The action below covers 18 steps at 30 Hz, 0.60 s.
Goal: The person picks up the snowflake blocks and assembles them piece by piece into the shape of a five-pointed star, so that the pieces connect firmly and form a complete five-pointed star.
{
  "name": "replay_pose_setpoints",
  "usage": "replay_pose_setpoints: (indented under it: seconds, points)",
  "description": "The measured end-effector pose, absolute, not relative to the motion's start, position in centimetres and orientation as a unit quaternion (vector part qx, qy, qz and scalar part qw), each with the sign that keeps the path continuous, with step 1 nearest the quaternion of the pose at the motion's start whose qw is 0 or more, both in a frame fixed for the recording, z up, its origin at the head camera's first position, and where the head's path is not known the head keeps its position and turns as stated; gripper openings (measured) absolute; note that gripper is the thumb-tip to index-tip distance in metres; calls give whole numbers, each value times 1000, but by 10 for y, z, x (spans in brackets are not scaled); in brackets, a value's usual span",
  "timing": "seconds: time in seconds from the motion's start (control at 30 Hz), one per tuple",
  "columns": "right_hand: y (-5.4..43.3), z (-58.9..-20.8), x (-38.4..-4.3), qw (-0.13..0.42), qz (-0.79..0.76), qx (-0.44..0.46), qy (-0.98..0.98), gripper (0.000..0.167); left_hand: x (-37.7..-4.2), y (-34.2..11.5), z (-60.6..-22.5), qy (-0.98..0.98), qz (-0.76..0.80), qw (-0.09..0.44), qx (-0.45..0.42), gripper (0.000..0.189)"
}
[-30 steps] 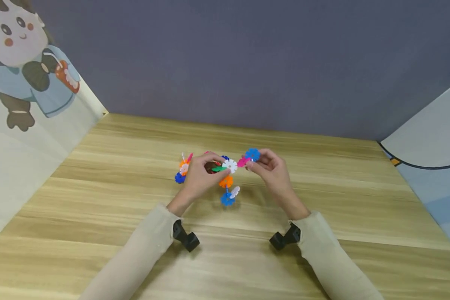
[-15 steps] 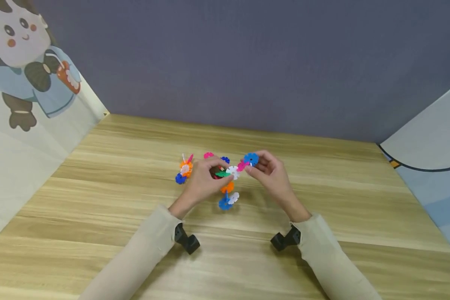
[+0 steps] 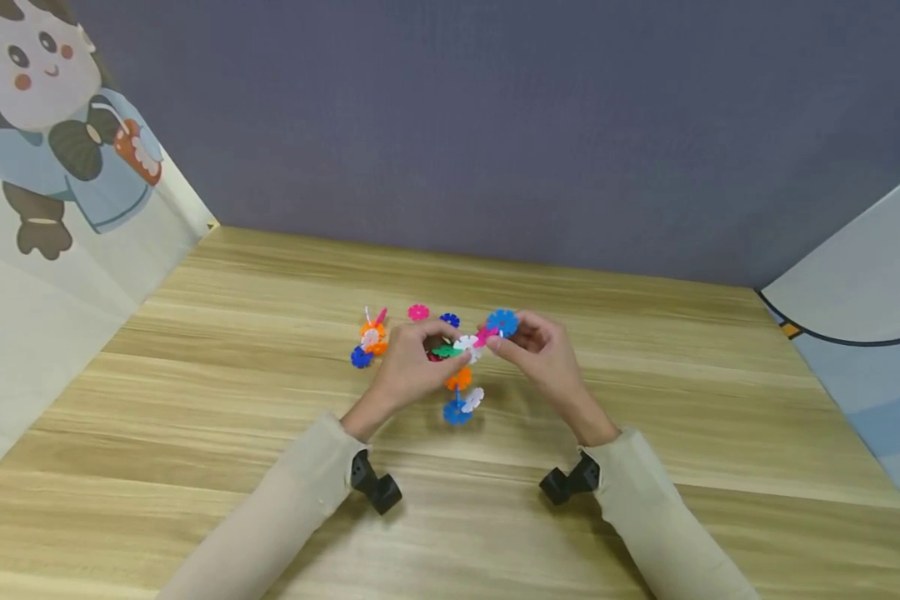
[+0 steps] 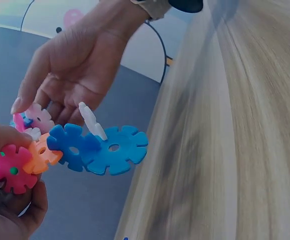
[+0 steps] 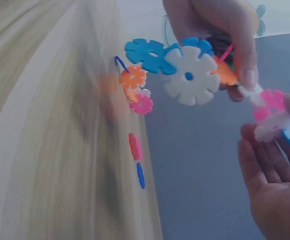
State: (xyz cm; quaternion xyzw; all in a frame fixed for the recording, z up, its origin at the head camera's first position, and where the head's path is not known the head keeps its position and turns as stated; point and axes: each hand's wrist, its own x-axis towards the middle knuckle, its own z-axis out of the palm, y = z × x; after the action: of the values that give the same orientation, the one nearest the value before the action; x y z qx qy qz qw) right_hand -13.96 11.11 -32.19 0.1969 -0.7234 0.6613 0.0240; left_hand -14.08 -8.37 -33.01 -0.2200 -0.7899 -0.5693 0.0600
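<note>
My left hand point(image 3: 416, 367) grips a chain of notched plastic snowflake discs. A white disc point(image 3: 465, 342) sticks out at its fingertips, beside a green disc point(image 3: 447, 352). From the chain hang an orange disc point(image 3: 459, 378), blue discs point(image 4: 117, 149) and a white disc point(image 5: 191, 76); a red-pink disc point(image 4: 15, 170) shows near the left fingers. My right hand point(image 3: 547, 358) pinches a small cluster with a pink disc point(image 5: 269, 105), a blue disc point(image 3: 502, 322) and a pale disc point(image 4: 39, 118). The pink disc meets the left hand's white disc; whether their notches interlock I cannot tell.
On the wooden table point(image 3: 645, 375), left of the hands, lies another joined cluster with an orange disc point(image 3: 372, 331) and a dark blue disc point(image 3: 361, 357). A loose pink disc point(image 3: 418, 312) and a dark blue disc point(image 3: 450, 320) lie behind the left hand. A grey panel point(image 3: 457, 125) stands at the back.
Both hands have come slightly nearer to the body, and the pink disc has closed up to the white one. The loose pink disc behind the left hand has come into full view.
</note>
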Motion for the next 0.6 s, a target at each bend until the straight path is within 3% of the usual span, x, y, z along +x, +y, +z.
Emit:
replay_pose_setpoints:
  seconds: [0.6]
  points:
    - [122, -311, -140, -11, 637, 235, -734, 19, -143, -86, -334, -788, -562, 57, -244, 15]
